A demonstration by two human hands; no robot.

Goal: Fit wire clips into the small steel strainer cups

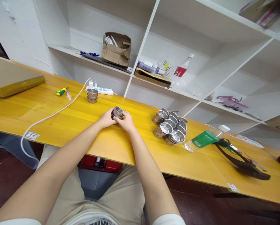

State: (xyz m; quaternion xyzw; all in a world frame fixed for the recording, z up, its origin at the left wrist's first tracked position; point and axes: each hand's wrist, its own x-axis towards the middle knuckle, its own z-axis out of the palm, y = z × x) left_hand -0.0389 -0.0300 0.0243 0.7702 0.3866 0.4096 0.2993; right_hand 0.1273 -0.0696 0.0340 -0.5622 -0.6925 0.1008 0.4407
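Both of my hands meet over the yellow table around small metal strainer cups point(118, 111), which look nested together. My left hand point(107, 119) is closed round their left side. On the other side my right hand point(126, 121) grips them, with its thumb across the front. My fingers hide the lower part, so the number of cups cannot be made out. A short stack of similar perforated cups point(92, 96) stands upright at the back left. Several more strainer cups point(170, 125) are grouped to the right of my hands, in tilted and upright stacks.
A white power strip point(104, 90) lies behind the left stack, its cable point(57, 112) crossing the table. A screwdriver point(62, 91) is at left. On the right are a green-labelled bottle point(205, 139) and a black visor-like item point(245, 165). White shelves point(177, 93) back the table.
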